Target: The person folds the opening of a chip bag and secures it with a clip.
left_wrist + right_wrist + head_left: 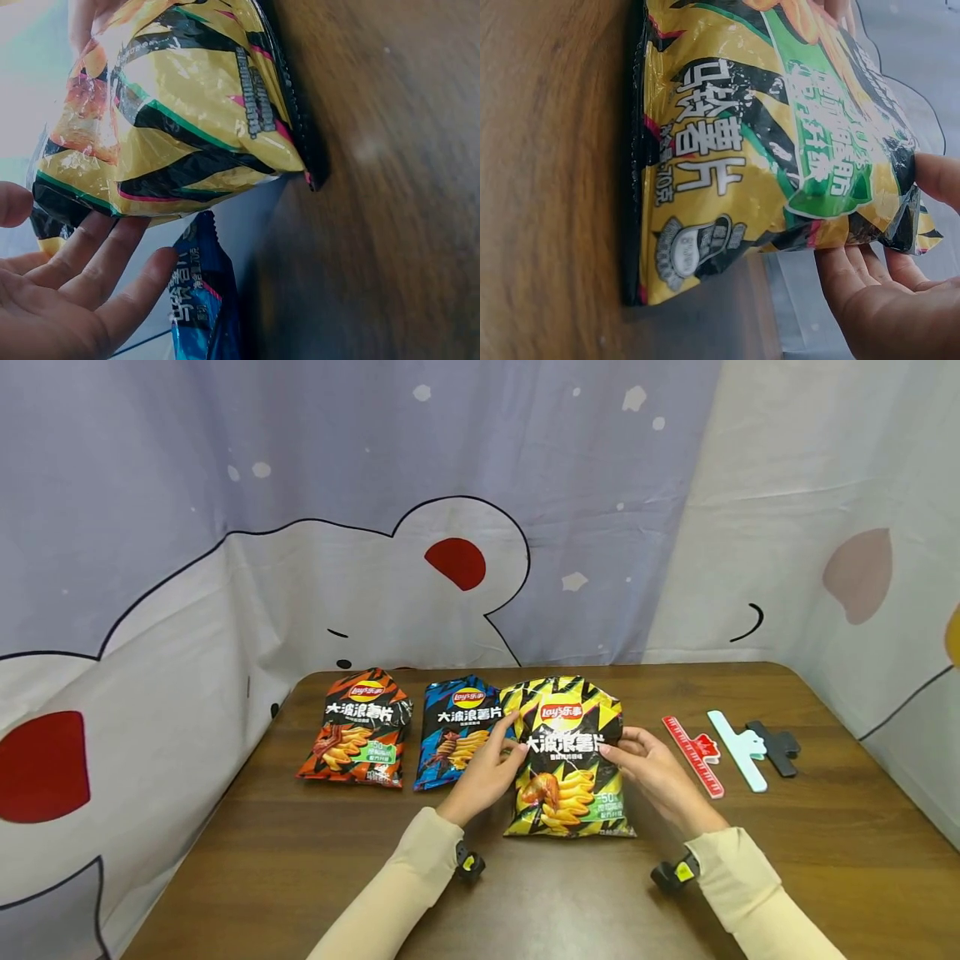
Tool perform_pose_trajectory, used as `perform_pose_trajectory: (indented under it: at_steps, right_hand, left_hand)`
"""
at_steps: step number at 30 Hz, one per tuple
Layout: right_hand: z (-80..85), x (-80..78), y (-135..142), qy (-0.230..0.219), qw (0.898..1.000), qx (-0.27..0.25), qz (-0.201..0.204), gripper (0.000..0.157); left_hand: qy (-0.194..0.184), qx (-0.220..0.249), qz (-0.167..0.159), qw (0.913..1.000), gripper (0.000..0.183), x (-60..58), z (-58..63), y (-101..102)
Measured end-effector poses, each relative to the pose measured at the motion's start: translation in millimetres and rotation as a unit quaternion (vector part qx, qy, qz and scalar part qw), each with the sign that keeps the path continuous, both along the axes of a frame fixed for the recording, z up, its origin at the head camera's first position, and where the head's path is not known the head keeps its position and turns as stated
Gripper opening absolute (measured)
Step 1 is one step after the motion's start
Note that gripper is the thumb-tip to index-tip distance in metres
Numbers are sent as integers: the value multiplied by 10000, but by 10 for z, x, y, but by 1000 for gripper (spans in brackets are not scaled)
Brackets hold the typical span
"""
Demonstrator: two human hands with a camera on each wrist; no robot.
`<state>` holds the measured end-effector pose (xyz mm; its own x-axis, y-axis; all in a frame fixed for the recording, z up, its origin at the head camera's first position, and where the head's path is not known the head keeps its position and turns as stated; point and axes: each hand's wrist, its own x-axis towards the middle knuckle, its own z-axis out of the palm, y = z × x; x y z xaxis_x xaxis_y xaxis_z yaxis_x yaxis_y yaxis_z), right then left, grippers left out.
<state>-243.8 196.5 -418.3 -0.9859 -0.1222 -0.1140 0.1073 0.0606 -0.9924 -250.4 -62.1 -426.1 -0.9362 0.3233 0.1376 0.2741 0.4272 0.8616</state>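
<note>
A yellow and black potato chip bag (562, 756) stands near the middle of the table, leaning back slightly with its printed front towards me. My left hand (486, 772) grips its left side, thumb at the front and fingers round the edge. On the opposite side my right hand (656, 772) holds it the same way. In the left wrist view, the fingers of the left hand (82, 289) bear on the side of the bag. The right wrist view has the bag's lower edge (641, 187) close to the wood and the right hand's fingers underneath its side.
Left of my hands stand a blue chip bag (456, 735), partly behind the yellow one, and a red chip bag (356, 731). On the right lie a red clip (693, 758), a pale mint clip (738, 750) and a black clip (776, 747). A patterned curtain (480, 460) hangs behind the table (300, 868).
</note>
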Motion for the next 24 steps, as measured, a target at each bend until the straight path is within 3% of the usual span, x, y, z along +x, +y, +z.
perform_pose_trajectory:
  at_steps: [14,24]
  right_hand:
    - [-42,28,-94,12,9999,-108,2,55]
    - [-40,77,-130,-5,10000,-80,1,56]
  left_hand:
    - [180,-97,218,9996,56,-40,22,-172]
    - [529,-312,498,9969,53,-39,77,-212]
